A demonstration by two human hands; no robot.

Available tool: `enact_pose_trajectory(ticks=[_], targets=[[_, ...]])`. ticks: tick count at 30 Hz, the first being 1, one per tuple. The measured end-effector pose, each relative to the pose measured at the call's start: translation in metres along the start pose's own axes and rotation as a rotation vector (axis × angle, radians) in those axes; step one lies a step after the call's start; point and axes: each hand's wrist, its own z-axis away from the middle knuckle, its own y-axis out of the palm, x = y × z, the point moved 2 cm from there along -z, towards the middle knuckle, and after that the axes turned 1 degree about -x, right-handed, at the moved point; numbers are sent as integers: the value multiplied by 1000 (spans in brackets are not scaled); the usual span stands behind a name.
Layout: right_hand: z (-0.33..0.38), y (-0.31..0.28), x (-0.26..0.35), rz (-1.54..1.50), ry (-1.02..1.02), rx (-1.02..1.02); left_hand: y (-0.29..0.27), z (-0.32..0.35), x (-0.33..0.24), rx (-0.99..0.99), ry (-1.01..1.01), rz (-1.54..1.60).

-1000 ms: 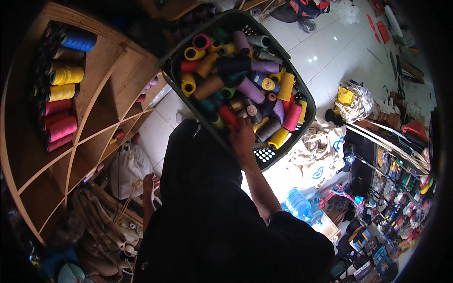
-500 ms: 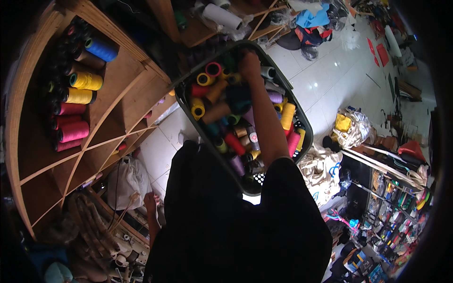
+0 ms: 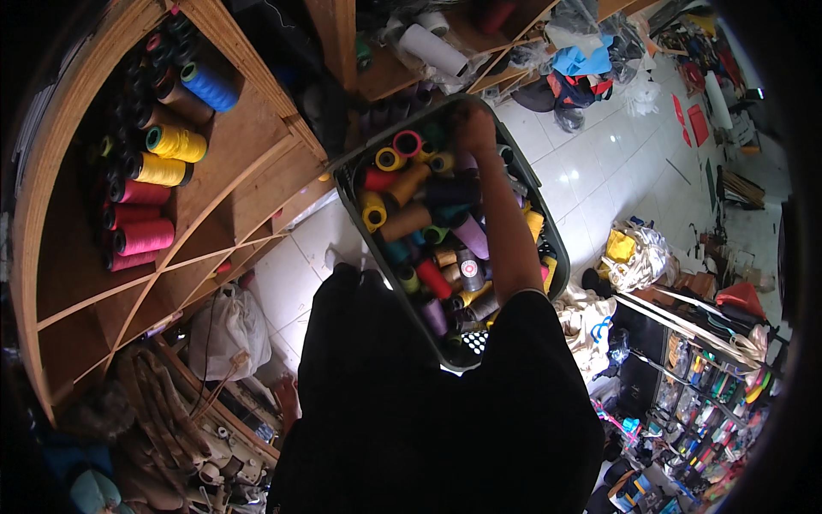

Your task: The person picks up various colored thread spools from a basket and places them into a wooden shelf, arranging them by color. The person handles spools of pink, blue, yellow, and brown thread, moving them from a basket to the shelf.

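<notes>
A dark green plastic basket (image 3: pixel 555 224) is full of thread spools in many colours. My right hand (image 3: pixel 473 130) reaches into its far end, among the spools; its fingers are dark and blurred, so any grip is hidden. Near the forearm lie a lilac thread spool (image 3: pixel 470 235), a tan thread spool (image 3: pixel 405 222) and a grey thread spool (image 3: pixel 469 271) with a round label. A yellow thread spool (image 3: pixel 372 211) sits along the left wall. My left hand (image 3: pixel 287 399) hangs low on the left beside the dark clothing, partly covered, and its fingers do not show clearly.
A wooden shelf (image 3: pixel 224 199) at left holds blue thread (image 3: pixel 210 86), yellow thread (image 3: pixel 176 143) and pink thread (image 3: pixel 144 237) spools. Below it stands a white sack (image 3: pixel 227 334). Tiled floor (image 3: pixel 591 167) extends right, with cloth bundles (image 3: pixel 635 257) and a crowded rack (image 3: pixel 706 368).
My right hand has shifted slightly back and right within the basket's far end, uncovering more spools. My left hand has lowered a little. The whole view has shifted slightly.
</notes>
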Motion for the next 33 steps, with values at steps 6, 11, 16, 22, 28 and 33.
enact_pose_trajectory(ticks=[6, 11, 16, 22, 28, 33], targets=[[50, -70, 12, -648, 174, -259, 10, -58, -86, 25, -19, 35], [118, -110, 87, -1373, 462, -265, 60, -36, -303, 165, 370, 24], [150, -120, 162, -1583, 422, 64, 106, 37, -453, 574, 771, 105], [171, -111, 228, -1623, 279, 370, 130, 78, -477, 851, 730, 84], [193, -83, 294, -1798, 504, 285, 112, 98, -470, 406, 838, -120], [186, -61, 309, -1596, 642, 314, 106, 94, -466, 284, 954, -261]])
